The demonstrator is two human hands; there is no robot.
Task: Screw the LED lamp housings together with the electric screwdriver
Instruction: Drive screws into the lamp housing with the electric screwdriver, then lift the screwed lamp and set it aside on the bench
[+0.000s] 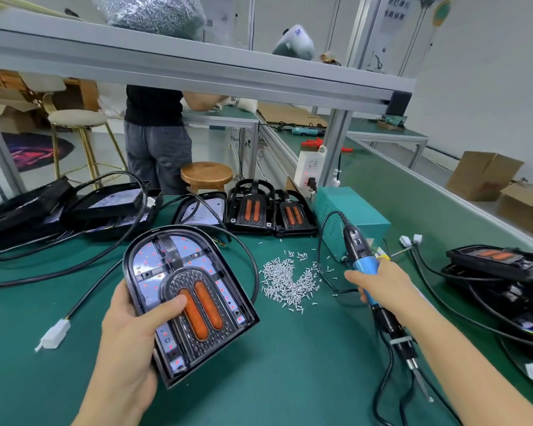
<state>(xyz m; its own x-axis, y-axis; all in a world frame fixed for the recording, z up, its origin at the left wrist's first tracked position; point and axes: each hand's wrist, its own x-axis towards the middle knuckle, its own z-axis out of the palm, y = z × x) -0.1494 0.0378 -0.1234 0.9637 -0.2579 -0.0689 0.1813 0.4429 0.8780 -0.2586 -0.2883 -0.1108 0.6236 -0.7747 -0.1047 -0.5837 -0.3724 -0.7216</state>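
1. The left hand (130, 330) grips an LED lamp housing (188, 302) by its lower left edge, thumb curled across the face and touching one of two orange oblong lenses, fingers hidden beneath; the housing is held tilted above the green mat (290, 364), arch-shaped, black-rimmed, with a glossy reflective board dotted red.
2. The right hand (379, 281) is clenched around the blue grip of the electric screwdriver (379, 302); its black nose and thin bit point down towards the mat, its black cord looping off beside the wrist.
3. Between the two hands, just beyond the fingers, lies a loose pile of small silvery screws (290, 281).
4. Behind the right hand stands a teal metal power box (351, 216); no label readable.
5. Beyond the left fingers, more black housings (253, 207) lie in a row, with cables and a white plug (54, 333) to the left.
6. Right of the right hand, stacked housings (499, 259) sit with trailing cables.
7. Far behind, a person stands at another bench; a wall sign's writing is illegible.
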